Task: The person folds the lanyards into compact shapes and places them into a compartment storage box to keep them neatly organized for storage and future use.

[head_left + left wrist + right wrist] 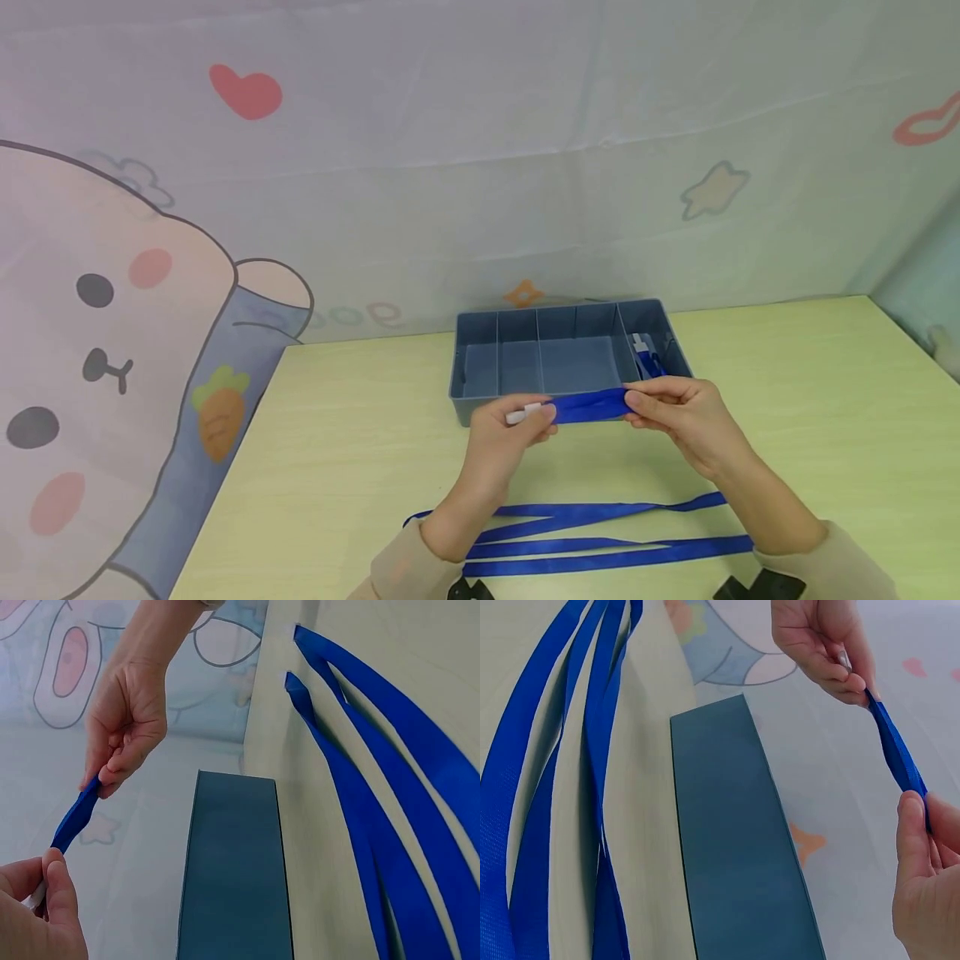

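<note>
Between my two hands, in front of the box, a folded blue lanyard is stretched level. My left hand pinches the end where a white plastic clip pokes out past the thumb. The opposite end is pinched between thumb and fingers of my right hand. In the left wrist view the held strap looks slightly twisted. Below my hands, more blue lanyards lie stretched out side by side on the table, their ends partly hidden behind my forearms.
A grey-blue divided box stands at the table's back edge. Its right compartment contains a folded blue lanyard with a white clip. Behind the pale yellow table hangs a printed cloth.
</note>
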Available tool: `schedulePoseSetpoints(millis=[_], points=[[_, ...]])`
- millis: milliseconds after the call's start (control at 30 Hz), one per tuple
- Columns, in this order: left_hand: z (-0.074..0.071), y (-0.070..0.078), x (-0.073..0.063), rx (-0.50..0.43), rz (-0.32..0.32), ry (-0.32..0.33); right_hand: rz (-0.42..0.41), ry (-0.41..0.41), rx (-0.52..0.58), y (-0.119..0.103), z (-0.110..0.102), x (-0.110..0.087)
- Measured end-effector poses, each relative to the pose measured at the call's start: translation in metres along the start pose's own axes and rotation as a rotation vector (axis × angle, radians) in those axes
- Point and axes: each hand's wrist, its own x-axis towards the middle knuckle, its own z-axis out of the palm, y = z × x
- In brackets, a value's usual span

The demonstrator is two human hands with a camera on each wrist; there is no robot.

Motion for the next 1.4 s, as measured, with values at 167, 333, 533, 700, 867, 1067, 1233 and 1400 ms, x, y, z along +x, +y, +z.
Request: schedulePoseSetpoints(millis=[167, 333, 533, 700, 867, 1067, 1233, 1400], points=[[0.0, 0.001, 0.0, -0.008, 0.002, 0.0, -0.032, -0.114, 0.178, 0.001, -0.003, 0.0], [0.001, 0.004, 0.0, -0.02, -0.007, -0.015, -0.013, -0.274, 0.356, 0.001, -0.01, 0.0], [0.001, 0.002, 0.001, -0.044, -0.01, -0.026, 0.049, -0.338, 0.456, 0.0, -0.012, 0.001], [0.001, 0.004, 0.0, -0.046, -0.018, -0.026, 0.119, -0.262, 0.441, -0.003, -0.011, 0.0], [-0.001, 0.003, 0.0, -0.041, -0.021, -0.029, 0.168, -0.122, 0.279, -0.004, -0.009, 0.0], [-0.001, -0.001, 0.0, -0.039, -0.032, -0.027, 0.189, 0.068, -0.343, -0.008, -0.004, -0.001], [0.0, -0.004, 0.001, -0.046, -0.033, -0.014, 0.182, 0.159, -0.52, -0.012, 0.003, -0.002], [0.004, -0.005, 0.001, -0.052, -0.038, 0.009, 0.14, 0.245, -0.658, -0.013, 0.013, -0.003]])
